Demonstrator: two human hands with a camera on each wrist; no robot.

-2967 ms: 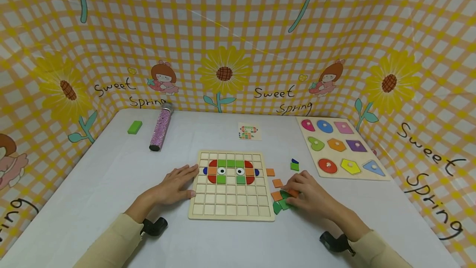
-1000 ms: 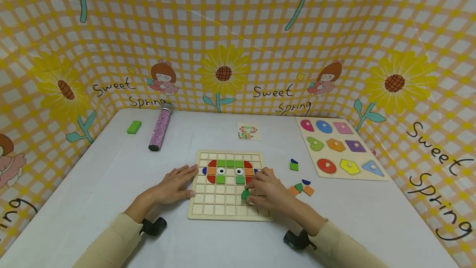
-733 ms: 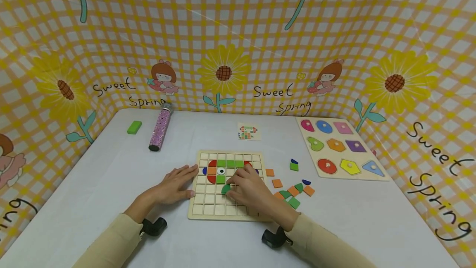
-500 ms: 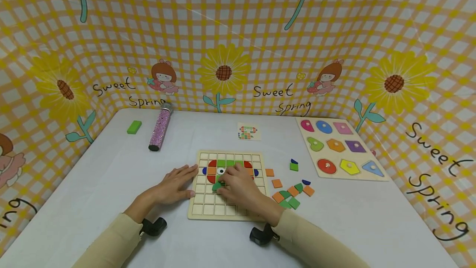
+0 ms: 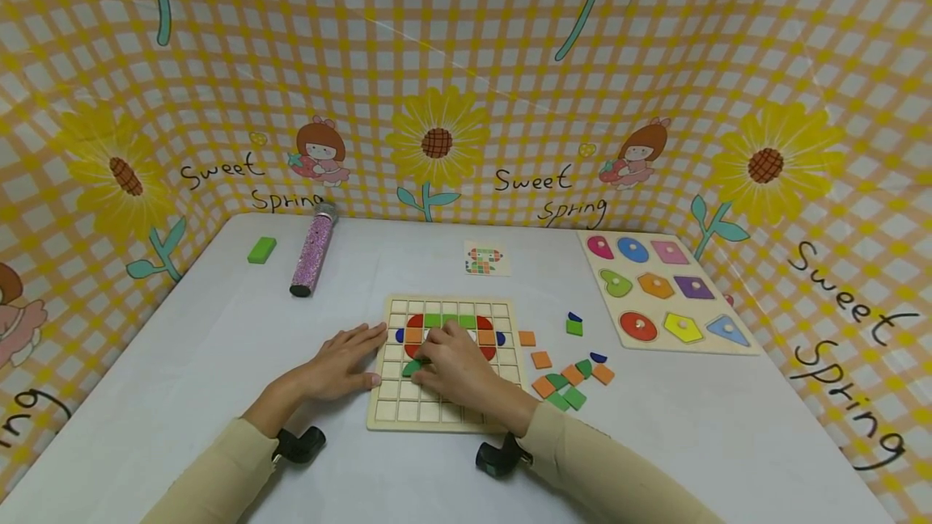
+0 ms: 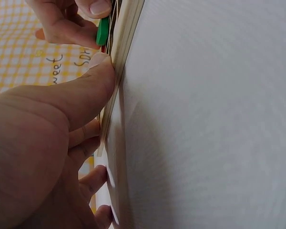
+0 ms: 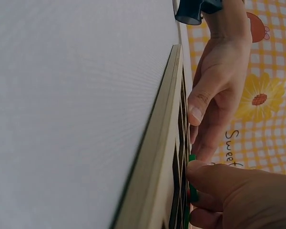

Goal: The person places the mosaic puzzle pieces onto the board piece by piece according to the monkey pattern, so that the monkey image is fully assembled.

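A wooden grid board (image 5: 451,426) lies on the white table, with red, green, orange, blue and eye tiles set in its upper rows. My left hand (image 5: 336,366) rests at the board's left edge, fingers extended; the left wrist view has its thumb (image 6: 93,88) along the rim. Over the board's left middle part, my right hand (image 5: 462,370) pinches a green tile with a curved edge (image 5: 412,368) between thumb and fingers. That green tile (image 6: 103,31) stands slightly tilted in the left wrist view. The right hand covers some of the set tiles.
Loose orange tiles (image 5: 541,360), green tiles (image 5: 575,399) and blue half-rounds (image 5: 598,357) lie right of the board. Behind it is a pattern card (image 5: 488,258). A glittery microphone (image 5: 311,257) and a green block (image 5: 262,250) lie back left, a knobbed shape puzzle (image 5: 692,310) at right.
My right hand has picked a green curved tile from the loose pile and carried it left across the board to its left part. The left hand has stayed at the board's edge.
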